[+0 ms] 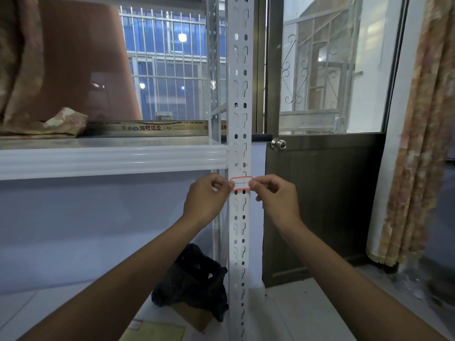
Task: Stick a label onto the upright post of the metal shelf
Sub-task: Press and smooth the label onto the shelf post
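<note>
Your left hand pinches the left end of the red-bordered label and your right hand pinches the right end — each grip is closed on the paper between thumb and forefinger, the other fingers curled in. The label hangs stretched between the two hands, its long axis level, lying straight across the front face of the white perforated upright post of the metal shelf.

That crossing is what the next move turns on. The post runs top to bottom and the label runs left to right, so the strip spans nearly the whole width of the post, with its ends at your fingertips on either edge. The post lies directly beyond the label, on the far side of both hands, and neither hand is clearly nearer to it; they sit level with each other, one on each side.

The label sits just below the white shelf beam, over a stretch of the post with slots and holes. Whether the paper is already touching the metal cannot be told from here — it looks very close or just in contact. I judge the sticking step to be in hand but not finished: the middle wants pressing flat against the post first, and then the ends smoothed outward as each grip lets go.
</note>
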